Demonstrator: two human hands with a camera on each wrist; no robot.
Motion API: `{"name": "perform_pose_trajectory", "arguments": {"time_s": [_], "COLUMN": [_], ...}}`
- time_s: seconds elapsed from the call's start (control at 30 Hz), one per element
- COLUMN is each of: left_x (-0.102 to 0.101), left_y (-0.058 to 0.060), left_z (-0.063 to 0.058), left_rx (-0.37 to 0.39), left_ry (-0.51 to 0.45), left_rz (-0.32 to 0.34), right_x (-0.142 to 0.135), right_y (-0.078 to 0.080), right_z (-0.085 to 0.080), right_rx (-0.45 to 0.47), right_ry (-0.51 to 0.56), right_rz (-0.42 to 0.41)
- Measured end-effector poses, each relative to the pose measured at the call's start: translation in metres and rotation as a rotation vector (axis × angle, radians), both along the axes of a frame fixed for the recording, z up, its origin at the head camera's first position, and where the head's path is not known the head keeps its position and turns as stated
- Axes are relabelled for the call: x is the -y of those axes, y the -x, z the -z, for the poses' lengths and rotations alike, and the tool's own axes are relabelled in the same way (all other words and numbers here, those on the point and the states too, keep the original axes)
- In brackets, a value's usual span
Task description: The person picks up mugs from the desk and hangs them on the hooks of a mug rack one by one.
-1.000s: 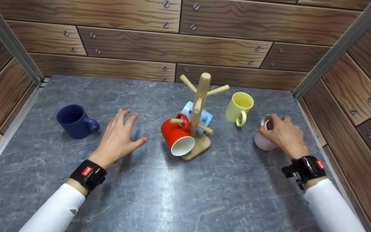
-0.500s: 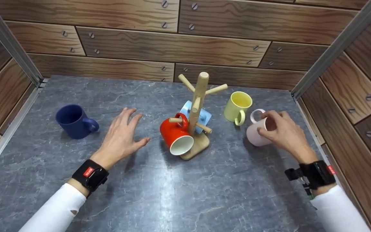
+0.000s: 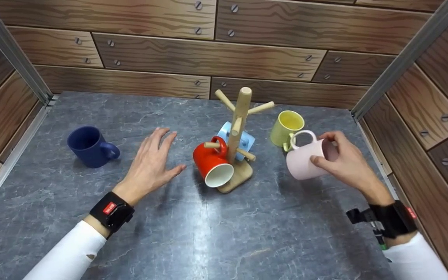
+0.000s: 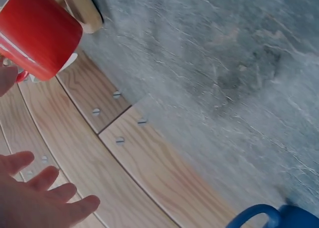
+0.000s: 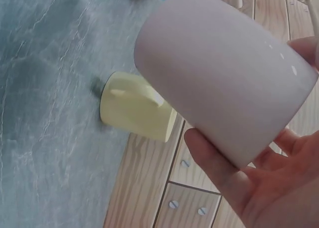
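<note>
At the right hand [image 3: 348, 165], a smooth pink cylindrical mug [image 3: 305, 161], tilted
Thumb and fingers pinch it near the rim; the left hand [image 3: 146, 169] hangs spread, well apart; between the hands, a round-pegged wooden rack [image 3: 242, 107] bears a glossy red mug [image 3: 209, 163]

1. Toward the far edge of the table [image 3: 224, 249], we are losing the middle of the light blue mug [image 3: 249, 141] behind the wooden rack [image 3: 242, 107].
2. The red mug [image 3: 207, 158] is covering part of the rack's base from us.
3. Toward the far right corner, the pink mug [image 3: 303, 161] is hiding part of the yellow mug [image 3: 279, 134] from our head view.
4. The right hand [image 3: 350, 163] is blocking part of the pink mug's rim.
5. In our left wrist view, the frame is cutting off the left hand [image 3: 146, 167], the red mug and the dark blue mug [image 3: 87, 151].
6. We are finding the lettering on the red label [image 3: 109, 208] too small to read.
7. Our head view is cropping the table's near edge.
</note>
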State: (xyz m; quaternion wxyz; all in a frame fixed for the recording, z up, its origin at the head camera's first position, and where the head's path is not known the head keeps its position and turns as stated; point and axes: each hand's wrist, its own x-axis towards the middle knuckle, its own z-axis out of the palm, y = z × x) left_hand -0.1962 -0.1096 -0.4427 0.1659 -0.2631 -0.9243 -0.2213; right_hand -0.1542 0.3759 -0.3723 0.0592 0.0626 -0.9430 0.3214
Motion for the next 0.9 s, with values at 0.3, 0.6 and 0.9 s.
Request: {"name": "perform_pose_trajectory", "arguments": {"time_s": [0.3, 0.6, 0.9], "left_x": [-0.008, -0.021, -0.038], "left_y": [-0.007, -0.011, -0.012], "left_z": [-0.003, -0.011, -0.013], "left_rx": [0.014, -0.053, -0.217], "left_ry": [-0.108, -0.124, -0.133], "left_rz": [0.02, 0.066, 0.157], "right_x": [0.015, 0.029, 0.044], "right_y": [0.0, 0.002, 0.004], "right_z": [-0.002, -0.003, -0.003], "right_rx": [-0.002, 0.018, 0.008], "right_ry": [0.08, 0.233, 0.222], "right_rz": [-0.072, -0.164, -0.243]}}
